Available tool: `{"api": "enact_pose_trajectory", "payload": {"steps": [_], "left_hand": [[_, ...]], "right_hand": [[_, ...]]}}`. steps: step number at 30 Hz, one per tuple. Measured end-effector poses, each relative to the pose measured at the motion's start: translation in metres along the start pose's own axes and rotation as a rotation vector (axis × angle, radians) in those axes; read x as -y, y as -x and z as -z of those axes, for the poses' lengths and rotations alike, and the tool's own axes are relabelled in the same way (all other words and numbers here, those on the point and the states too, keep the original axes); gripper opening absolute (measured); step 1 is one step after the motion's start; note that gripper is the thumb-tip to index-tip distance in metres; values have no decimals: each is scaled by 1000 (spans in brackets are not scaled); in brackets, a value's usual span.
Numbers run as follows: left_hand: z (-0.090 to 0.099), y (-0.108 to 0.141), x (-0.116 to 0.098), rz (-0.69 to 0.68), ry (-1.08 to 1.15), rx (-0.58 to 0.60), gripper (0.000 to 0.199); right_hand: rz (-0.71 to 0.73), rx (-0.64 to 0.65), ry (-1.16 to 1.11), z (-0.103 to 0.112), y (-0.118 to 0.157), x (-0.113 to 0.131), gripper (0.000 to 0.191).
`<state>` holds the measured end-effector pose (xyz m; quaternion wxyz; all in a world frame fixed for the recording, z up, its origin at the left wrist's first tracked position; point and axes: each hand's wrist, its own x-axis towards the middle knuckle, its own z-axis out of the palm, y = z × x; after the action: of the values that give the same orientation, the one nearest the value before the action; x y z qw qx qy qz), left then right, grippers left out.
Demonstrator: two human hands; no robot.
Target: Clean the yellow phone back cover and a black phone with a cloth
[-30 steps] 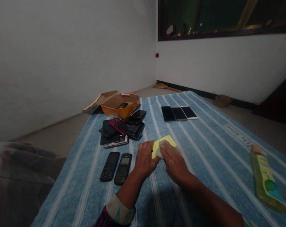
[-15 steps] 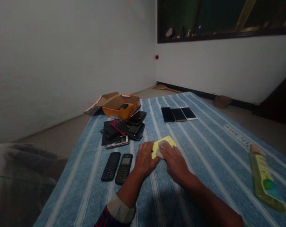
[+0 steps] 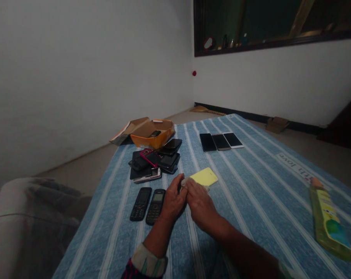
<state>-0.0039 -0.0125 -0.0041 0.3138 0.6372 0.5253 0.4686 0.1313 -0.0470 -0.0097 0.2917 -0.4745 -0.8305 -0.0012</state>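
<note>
- On the blue-and-white striped cloth cover [image 3: 251, 201], in the head view, one flat yellow rectangular phone [image 3: 206, 176] lies just beyond the two hands, its near-left end hidden by them.
- Right hand [image 3: 202, 205]: fingers bent together over one crumpled off-white rag [image 3: 184, 181], which it has hold of.
- Left hand [image 3: 174, 198]: half curled, fingers beside the rag; whether it grips the phone's end cannot be told.
- Rubbing well, I judge, asks the left fingers to steady the phone while the right press the rag flat, right out to the corners.
- Counted at left: two black keypad phones [image 3: 141, 204] side by side; one jumbled heap of mostly dark phones [image 3: 139, 162], too overlapped to count; behind it one orange cardboard box [image 3: 145, 142], a single small dark object [image 3: 155, 133] visible inside.
- Farther off, right of the heap: three flat touchscreen phones [image 3: 221, 142] in a row, two dark, one white-edged.
- Far right: one clear bottle of yellow-green liquid [image 3: 331, 221], lying down.
</note>
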Motion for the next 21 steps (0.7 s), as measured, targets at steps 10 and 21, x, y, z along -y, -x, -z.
{"api": "enact_pose_trajectory", "payload": {"steps": [10, 21], "left_hand": [[-1, 3, 3, -65, -38, 10, 50], [-2, 2, 3, -92, -86, -43, 42]], "right_hand": [[-92, 39, 8, 27, 19, -28, 59], [-103, 45, 49, 18, 20, -15, 57]]}}
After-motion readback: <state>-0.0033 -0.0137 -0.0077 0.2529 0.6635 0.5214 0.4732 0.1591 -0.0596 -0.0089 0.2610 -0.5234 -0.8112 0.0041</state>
